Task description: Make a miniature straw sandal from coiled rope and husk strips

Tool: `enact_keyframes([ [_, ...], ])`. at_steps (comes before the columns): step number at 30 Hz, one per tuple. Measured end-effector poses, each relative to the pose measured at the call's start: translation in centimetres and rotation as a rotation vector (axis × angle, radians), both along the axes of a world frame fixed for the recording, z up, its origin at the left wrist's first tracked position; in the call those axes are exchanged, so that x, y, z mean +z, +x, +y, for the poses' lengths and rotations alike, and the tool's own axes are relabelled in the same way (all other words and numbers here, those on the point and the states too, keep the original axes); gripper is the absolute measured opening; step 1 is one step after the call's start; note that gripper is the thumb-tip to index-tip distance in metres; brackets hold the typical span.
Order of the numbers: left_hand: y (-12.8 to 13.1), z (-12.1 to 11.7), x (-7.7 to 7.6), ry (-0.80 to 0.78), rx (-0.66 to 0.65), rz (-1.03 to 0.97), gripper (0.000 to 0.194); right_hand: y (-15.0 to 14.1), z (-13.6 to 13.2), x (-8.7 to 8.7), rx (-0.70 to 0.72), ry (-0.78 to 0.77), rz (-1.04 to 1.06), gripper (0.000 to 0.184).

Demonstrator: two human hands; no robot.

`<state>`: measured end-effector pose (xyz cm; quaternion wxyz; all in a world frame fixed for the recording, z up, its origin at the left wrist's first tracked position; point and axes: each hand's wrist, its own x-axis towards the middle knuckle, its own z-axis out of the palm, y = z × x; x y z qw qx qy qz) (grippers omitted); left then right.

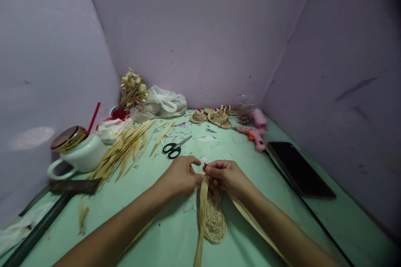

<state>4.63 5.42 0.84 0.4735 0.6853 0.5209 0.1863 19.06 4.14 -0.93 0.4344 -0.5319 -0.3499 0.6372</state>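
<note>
A small woven straw slipper [215, 217] lies low in the middle of the view, its far end between my hands. My right hand [226, 176] pinches a small red bead piece [204, 167] over that end. Beside it, my left hand [182, 176] grips the slipper's left edge near the far end; its index finger is raised and apart from the thumb, and the other fingers are hidden. One pale dried strip [203, 221] runs over the slipper toward me. Another strip [250, 219] passes under my right forearm.
Black-handled scissors [174, 148] lie ahead, near dried strips [123, 150]. A pink glue gun [253, 134], its cord and a phone [299, 169] are at right. Finished woven slippers [219, 117] sit at the back. A white mug [83, 155] and hammer [75, 187] stand left.
</note>
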Motion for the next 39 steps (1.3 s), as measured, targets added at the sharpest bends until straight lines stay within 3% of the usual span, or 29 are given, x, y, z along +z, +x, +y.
enact_keyframes([
  [4,0.7,-0.8,0.8,0.002,0.112,-0.053,0.022,-0.2,0.0,0.1,-0.021,-0.016,0.035,0.011],
  [10,2.1,-2.1,-1.0,-0.226,0.138,-0.247,0.016,-0.4,-0.2,-0.3,-0.008,0.013,0.032,0.012],
  [14,1.6,-1.8,-1.0,-0.139,0.067,-0.146,0.015,-0.2,0.0,-0.6,-0.004,0.022,0.044,0.019],
  [17,0.9,-1.1,0.0,-0.005,0.199,-0.123,0.010,-0.2,0.0,-0.6,-0.009,0.035,0.053,0.022],
  [19,0.8,-0.7,0.6,-0.018,0.268,-0.153,0.012,-0.2,0.0,-0.6,0.006,0.053,0.072,0.024],
  [22,0.9,-0.5,1.0,-0.263,0.215,-0.214,0.020,-0.3,-0.2,-0.6,0.039,0.079,0.120,0.028],
  [25,0.9,-0.3,0.7,-0.415,0.154,-0.278,0.010,-0.3,-0.4,-0.6,0.039,0.083,0.138,0.030],
  [31,0.2,0.5,-0.5,-0.362,0.144,-0.209,0.010,-0.2,-0.5,-0.4,0.097,0.107,0.039,0.028],
  [39,0.3,0.5,-0.4,-0.322,0.105,-0.209,0.014,0.1,-0.6,0.0,0.139,0.142,0.057,0.026],
])
